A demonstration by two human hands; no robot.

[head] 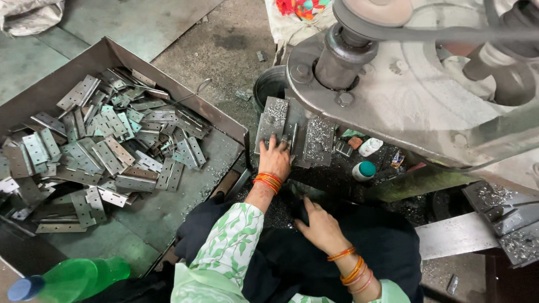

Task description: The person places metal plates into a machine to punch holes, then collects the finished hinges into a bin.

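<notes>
Left hand (274, 159): fingers (270, 140) reaching forward, flattened onto a small metal piece (289, 134) lying on the press bed (319, 140), directly below the press ram (339, 56); pressing rather than gripping, hold not fully discernible. Piece's long axis running away from the body, straight ahead of the fingertips. Right hand (321, 227): resting open and empty, nearer the body, well back from the ram. Left of the bed: tray (168, 216) holding heaped flat hinge plates (106, 151).

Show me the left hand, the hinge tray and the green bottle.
left hand (275, 159), head view, back of the hand.
hinge tray (168, 216), head view, bare floor.
green bottle (84, 276), head view, body.
</notes>
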